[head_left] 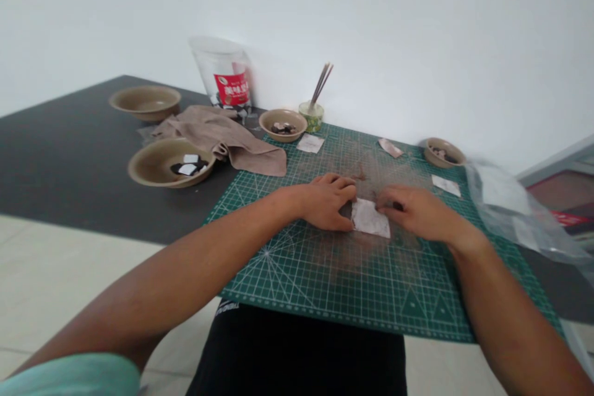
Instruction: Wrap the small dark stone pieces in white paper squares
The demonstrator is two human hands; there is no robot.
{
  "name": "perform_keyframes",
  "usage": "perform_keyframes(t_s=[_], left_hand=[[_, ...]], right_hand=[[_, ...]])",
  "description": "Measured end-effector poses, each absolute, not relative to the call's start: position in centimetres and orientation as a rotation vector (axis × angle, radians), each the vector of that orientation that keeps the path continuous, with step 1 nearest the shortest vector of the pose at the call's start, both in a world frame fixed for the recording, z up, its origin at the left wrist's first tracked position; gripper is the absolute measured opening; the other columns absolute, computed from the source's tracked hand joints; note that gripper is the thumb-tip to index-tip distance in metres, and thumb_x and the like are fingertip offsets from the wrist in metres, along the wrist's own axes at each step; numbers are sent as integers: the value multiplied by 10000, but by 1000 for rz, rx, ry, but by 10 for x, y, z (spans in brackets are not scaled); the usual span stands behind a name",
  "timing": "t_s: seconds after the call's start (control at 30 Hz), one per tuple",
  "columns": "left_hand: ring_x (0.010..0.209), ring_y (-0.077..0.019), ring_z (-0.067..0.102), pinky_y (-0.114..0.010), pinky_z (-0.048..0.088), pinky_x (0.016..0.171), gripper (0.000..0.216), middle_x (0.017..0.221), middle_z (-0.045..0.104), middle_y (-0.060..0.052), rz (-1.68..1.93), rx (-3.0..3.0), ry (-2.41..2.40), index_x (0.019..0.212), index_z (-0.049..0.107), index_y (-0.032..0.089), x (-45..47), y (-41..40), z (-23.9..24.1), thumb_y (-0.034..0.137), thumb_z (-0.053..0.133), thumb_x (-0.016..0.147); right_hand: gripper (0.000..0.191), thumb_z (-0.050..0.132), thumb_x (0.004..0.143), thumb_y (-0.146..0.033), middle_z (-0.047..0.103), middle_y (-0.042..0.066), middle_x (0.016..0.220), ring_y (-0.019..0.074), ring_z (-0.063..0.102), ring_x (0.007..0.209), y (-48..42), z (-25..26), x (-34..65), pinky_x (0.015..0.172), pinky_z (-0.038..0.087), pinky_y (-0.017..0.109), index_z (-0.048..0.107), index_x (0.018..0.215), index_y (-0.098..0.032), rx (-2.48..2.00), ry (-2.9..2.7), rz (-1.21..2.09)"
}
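A small white paper square (pixel 370 218) lies in the middle of the green cutting mat (pixel 325 272). My left hand (pixel 327 202) rests curled on the mat with its fingertips pressing the square's left edge. My right hand (pixel 414 211) lies at the square's right edge, fingers pinched together on it, with something small and dark at the fingertips that I cannot make out. A brown dusty smear covers the mat around the square.
Other small paper pieces (pixel 310 143) (pixel 446 185) lie on the mat. Tan bowls (pixel 171 163) (pixel 144 102) (pixel 283 124) (pixel 443 152), a brown cloth (pixel 223 136), a clear jar with a red label (pixel 225 77), a cup of sticks (pixel 312 114) and a clear plastic bag (pixel 510 204) stand around.
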State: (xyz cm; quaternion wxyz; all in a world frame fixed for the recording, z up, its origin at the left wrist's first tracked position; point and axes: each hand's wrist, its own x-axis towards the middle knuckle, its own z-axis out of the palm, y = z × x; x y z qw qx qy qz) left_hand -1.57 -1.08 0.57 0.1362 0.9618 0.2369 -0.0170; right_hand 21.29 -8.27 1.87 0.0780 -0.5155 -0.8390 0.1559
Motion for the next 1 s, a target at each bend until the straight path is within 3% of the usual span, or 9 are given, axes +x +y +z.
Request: perform_keyframes(t_s=[0.13, 0.27, 0.43, 0.53, 0.6, 0.77, 0.87, 1.0], left_hand=[[1416, -357, 290, -504, 282, 1135, 593, 1557, 335, -118, -30, 2798, 648, 1271, 486, 215, -16, -10, 6, 603, 547, 827], [1428, -358, 274, -506, 272, 1143, 587, 1560, 328, -120, -36, 2790, 669, 1254, 497, 213, -16, -10, 6, 612, 545, 826], [1414, -354, 299, -507, 281, 1140, 580, 1556, 337, -107, -42, 2783, 663, 1259, 489, 222, -16, -11, 7, 596, 551, 820], [1415, -365, 292, -517, 275, 1139, 591, 1560, 325, -131, -16, 2794, 660, 1269, 488, 203, -16, -11, 6, 592, 543, 827], [1426, -359, 274, -513, 271, 1142, 584, 1565, 319, -123, -22, 2792, 676, 1264, 491, 212, -17, -10, 5, 599, 542, 829], [1429, -347, 270, -497, 271, 1147, 590, 1570, 320, -93, -46, 2780, 669, 1269, 489, 233, -16, -10, 5, 607, 556, 818], [1432, -351, 264, -503, 256, 1153, 601, 1567, 320, -108, -42, 2786, 665, 1277, 483, 223, -15, -10, 6, 611, 547, 822], [1425, -358, 279, -505, 267, 1146, 578, 1562, 325, -117, -48, 2776, 690, 1250, 502, 211, -15, -11, 7, 600, 554, 826]], right_hand=[[128, 537, 943, -215, 683, 48, 999, 194, 627, 928, -85, 16, 208, 837, 466, 336, 665, 941, -221, -1294, -2590, 554], [143, 528, 947, -237, 679, 55, 921, 204, 620, 860, -84, 17, 213, 776, 459, 342, 663, 913, -206, -1522, -2486, 356], [121, 555, 933, -211, 672, 40, 950, 176, 617, 845, -89, 20, 210, 762, 465, 312, 675, 928, -219, -1350, -2613, 586], [152, 528, 947, -214, 672, 63, 983, 210, 614, 931, -85, 16, 208, 824, 458, 348, 679, 969, -211, -1427, -2515, 382], [140, 543, 938, -233, 671, 63, 935, 214, 616, 883, -82, 16, 212, 786, 455, 349, 680, 940, -204, -1554, -2468, 315], [83, 599, 905, -246, 673, 30, 898, 172, 619, 794, -87, 18, 211, 732, 464, 306, 673, 877, -220, -1370, -2561, 611], [126, 548, 934, -228, 675, 55, 965, 194, 618, 884, -86, 16, 207, 789, 462, 325, 673, 942, -217, -1393, -2519, 454], [129, 562, 921, -261, 674, 46, 856, 196, 608, 793, -85, 21, 218, 696, 437, 314, 681, 911, -212, -1639, -2480, 380]])
